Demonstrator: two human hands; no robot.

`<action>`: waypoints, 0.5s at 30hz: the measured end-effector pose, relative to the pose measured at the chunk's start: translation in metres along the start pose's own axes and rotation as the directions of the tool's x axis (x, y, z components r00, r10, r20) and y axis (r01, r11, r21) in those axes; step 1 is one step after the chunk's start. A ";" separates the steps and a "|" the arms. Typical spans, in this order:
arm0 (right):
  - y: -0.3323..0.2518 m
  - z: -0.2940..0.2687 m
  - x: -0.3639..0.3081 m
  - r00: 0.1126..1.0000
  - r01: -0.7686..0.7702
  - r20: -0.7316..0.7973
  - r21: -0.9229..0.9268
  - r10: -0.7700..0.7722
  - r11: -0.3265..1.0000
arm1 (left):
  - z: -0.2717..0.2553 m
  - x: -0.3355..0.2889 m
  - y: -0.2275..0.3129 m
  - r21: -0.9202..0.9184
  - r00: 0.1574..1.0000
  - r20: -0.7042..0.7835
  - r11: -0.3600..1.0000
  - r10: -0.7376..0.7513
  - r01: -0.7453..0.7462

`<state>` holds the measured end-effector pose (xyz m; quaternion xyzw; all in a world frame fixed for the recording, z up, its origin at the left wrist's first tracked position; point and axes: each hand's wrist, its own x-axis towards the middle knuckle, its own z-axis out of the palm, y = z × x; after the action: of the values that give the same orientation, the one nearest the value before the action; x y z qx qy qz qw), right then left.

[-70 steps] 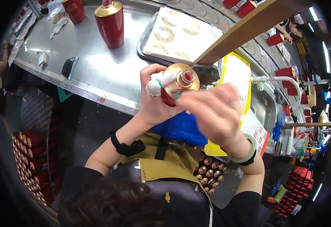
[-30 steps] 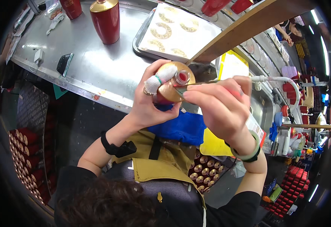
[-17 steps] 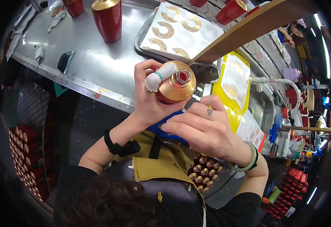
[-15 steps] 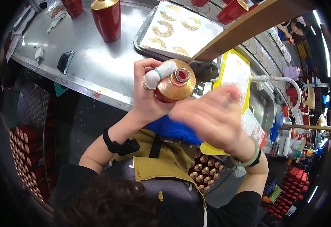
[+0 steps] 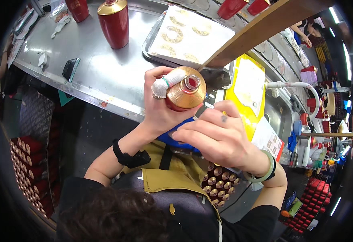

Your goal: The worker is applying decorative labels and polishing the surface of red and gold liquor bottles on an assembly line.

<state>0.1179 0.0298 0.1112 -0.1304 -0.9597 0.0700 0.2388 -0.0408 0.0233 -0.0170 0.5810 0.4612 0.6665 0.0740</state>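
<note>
My left hand (image 5: 157, 105) is wrapped round a red bottle (image 5: 180, 105) with a gold shoulder and an uncapped glass neck. The bottle's mouth tilts up toward me. A white knit finger cover with a green band (image 5: 169, 82) sits on the left thumb, which presses on the gold shoulder. My right hand (image 5: 217, 135) is just below and right of the bottle, its fingers curled in. Whatever it may hold is hidden; a small dark piece (image 5: 201, 109) shows between it and the bottle.
A metal tray with a white sheet of gold arc-shaped decals (image 5: 192, 38) lies ahead. Another red bottle (image 5: 114, 24) stands on the steel bench. A wooden bar (image 5: 261, 36) crosses at right, near a yellow sheet (image 5: 241, 92) and a sink (image 5: 279, 117). A phone (image 5: 70, 69) lies at left.
My right hand was blurred and more spread over the bottle's right side; now it is lower, with its fingers curled in. The left hand keeps its hold on the bottle.
</note>
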 end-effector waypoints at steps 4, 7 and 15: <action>0.028 -0.005 0.001 0.983 -0.042 -0.184 -0.252 -0.006 0.967 | -0.007 -0.001 -0.006 -0.052 0.996 0.087 0.998 -0.013 0.018; 0.005 -0.001 -0.004 0.998 0.033 0.062 -0.072 -0.029 0.997 | -0.014 0.003 -0.008 -0.007 0.989 0.149 1.000 0.017 -0.016; 0.005 0.003 0.000 0.997 0.066 -0.044 -0.097 -0.071 0.993 | 0.001 -0.007 -0.004 -0.033 0.999 -0.013 0.999 -0.032 0.032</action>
<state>0.1171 0.0341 0.1076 -0.1103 -0.9600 0.0125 0.2571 -0.0396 0.0214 -0.0248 0.5678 0.4598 0.6766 0.0912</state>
